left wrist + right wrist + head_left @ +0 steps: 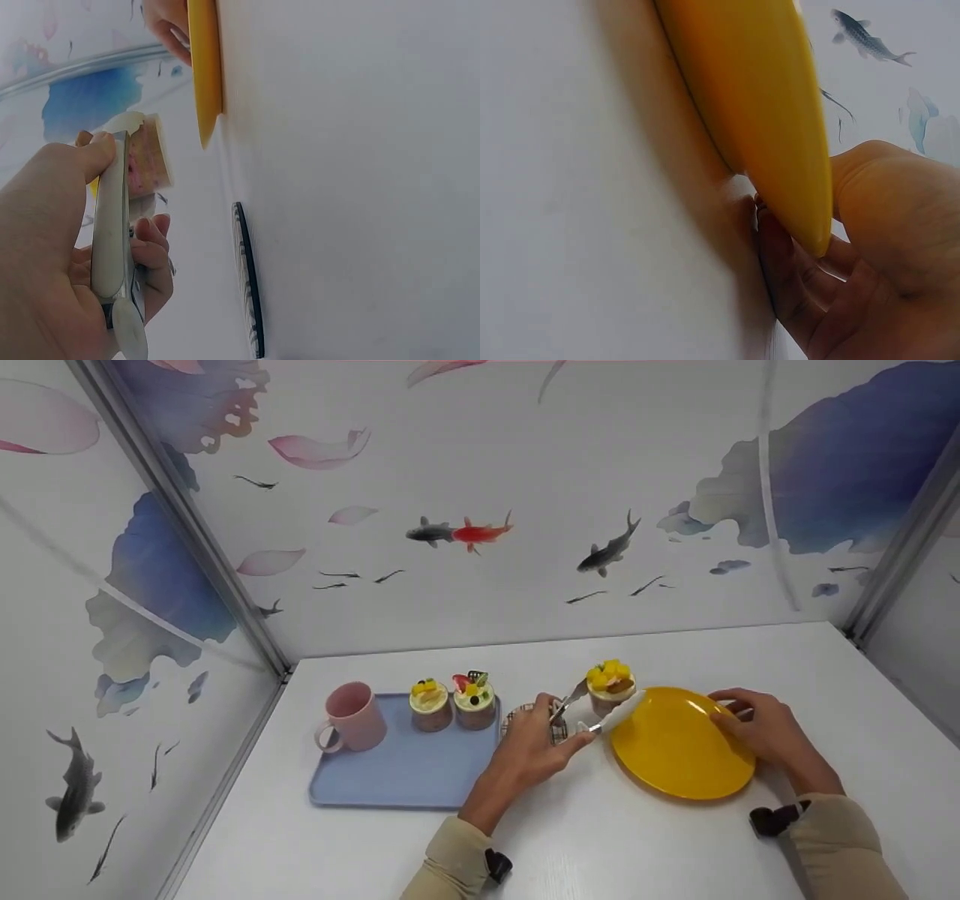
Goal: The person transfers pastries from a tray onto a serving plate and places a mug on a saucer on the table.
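Observation:
My left hand (525,754) holds a pair of tongs (110,225) with pale tips and handle. Between the tong tips is a small cup cake (609,679) topped with yellow fruit pieces, held up off the table just left of the plate. At its right rim, my right hand (766,731) pinches the round yellow plate (682,746), thumb over the edge and fingers underneath, as the right wrist view shows. Partly hidden under the left hand lies a checked coaster (249,285) on the table.
A blue tray (405,772) lies to the left, bearing a pink mug (360,720) and two more fruit-topped cup cakes, one with yellow fruit (430,709) and one with strawberry (475,706). Printed wall panels (465,600) enclose the white table (600,840) at the back and sides.

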`<action>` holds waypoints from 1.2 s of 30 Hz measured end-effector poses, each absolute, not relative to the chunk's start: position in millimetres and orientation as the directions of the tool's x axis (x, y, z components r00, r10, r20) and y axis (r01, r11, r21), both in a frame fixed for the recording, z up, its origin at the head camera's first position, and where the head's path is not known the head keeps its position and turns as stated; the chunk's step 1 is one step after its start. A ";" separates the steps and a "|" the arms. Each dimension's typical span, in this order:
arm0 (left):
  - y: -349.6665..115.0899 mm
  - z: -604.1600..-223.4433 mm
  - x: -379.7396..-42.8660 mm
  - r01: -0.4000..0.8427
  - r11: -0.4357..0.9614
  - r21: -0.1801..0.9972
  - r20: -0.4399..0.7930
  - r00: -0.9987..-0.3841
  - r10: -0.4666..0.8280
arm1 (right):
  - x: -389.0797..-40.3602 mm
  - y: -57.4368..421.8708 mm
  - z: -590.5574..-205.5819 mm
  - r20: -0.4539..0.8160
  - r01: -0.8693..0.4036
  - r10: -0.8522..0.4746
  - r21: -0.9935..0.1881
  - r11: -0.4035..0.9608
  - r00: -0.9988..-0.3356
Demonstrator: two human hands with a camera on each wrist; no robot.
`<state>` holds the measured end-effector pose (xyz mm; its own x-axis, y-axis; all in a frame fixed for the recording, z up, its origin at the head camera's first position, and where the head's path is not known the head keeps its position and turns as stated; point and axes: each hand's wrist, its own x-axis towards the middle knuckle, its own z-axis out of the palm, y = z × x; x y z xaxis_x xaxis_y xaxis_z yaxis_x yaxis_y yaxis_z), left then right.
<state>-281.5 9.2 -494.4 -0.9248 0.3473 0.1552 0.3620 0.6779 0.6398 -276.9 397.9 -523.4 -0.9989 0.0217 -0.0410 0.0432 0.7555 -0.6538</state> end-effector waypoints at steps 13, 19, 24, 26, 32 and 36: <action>23.0 -498.8 -285.5 0.386 0.664 0.641 0.168 -0.914 0.369 | -277.3 398.1 -523.3 -0.051 0.051 0.023 -0.651 0.757 -0.998; 28.9 -499.4 -286.8 0.387 0.658 0.646 0.168 -0.913 0.373 | -278.4 398.9 -524.6 -0.063 0.062 0.027 -0.655 0.753 -0.998; 34.2 -499.5 -286.7 0.403 0.670 0.623 0.181 -0.908 0.377 | -278.4 398.7 -523.2 -0.077 0.073 0.029 -0.656 0.751 -0.997; 36.9 -499.8 -286.8 0.394 0.674 0.625 0.167 -0.911 0.378 | -278.2 398.6 -522.6 -0.088 0.082 0.032 -0.657 0.750 -0.996; 43.6 -501.2 -288.3 0.384 0.669 0.636 0.142 -0.911 0.388 | -278.2 398.1 -521.3 -0.093 0.087 0.034 -0.654 0.751 -0.995; 46.5 -502.7 -290.6 0.416 0.652 0.634 0.173 -0.898 0.406 | -278.2 397.8 -521.9 -0.074 0.072 0.032 -0.654 0.753 -0.997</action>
